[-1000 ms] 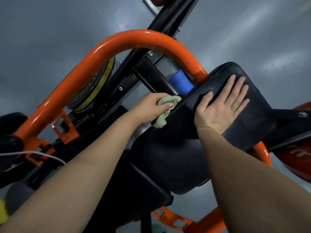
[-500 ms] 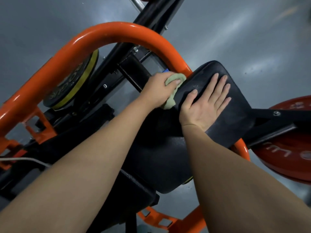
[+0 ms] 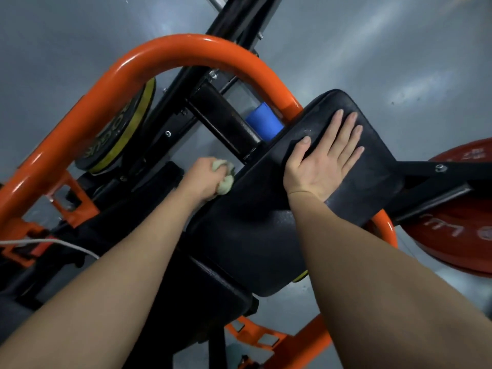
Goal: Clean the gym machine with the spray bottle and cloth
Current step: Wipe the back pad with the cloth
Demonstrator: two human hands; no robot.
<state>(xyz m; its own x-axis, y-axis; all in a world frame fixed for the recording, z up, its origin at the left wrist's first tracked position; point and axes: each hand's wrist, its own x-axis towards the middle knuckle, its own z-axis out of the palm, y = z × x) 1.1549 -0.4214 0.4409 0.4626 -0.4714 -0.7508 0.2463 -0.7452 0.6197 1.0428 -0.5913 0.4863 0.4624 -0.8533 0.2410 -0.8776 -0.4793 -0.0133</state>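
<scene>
While the right hand (image 3: 324, 161) lies flat, fingers straight, on the black pad (image 3: 378, 145), the left hand (image 3: 202, 179) grips the bunched cloth (image 3: 223, 182) against the pad's left edge. Wiping looks underway; next, drag the cloth along that edge.

pad (image 3: 346, 166): matt black vinyl | frame (image 3: 186, 47): glossy orange metal | cloth (image 3: 222, 182): soft fabric

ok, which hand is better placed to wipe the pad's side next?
Left. The left hand grips the cloth at the side of the black pad; the right hand lies flat on top, empty.
</scene>
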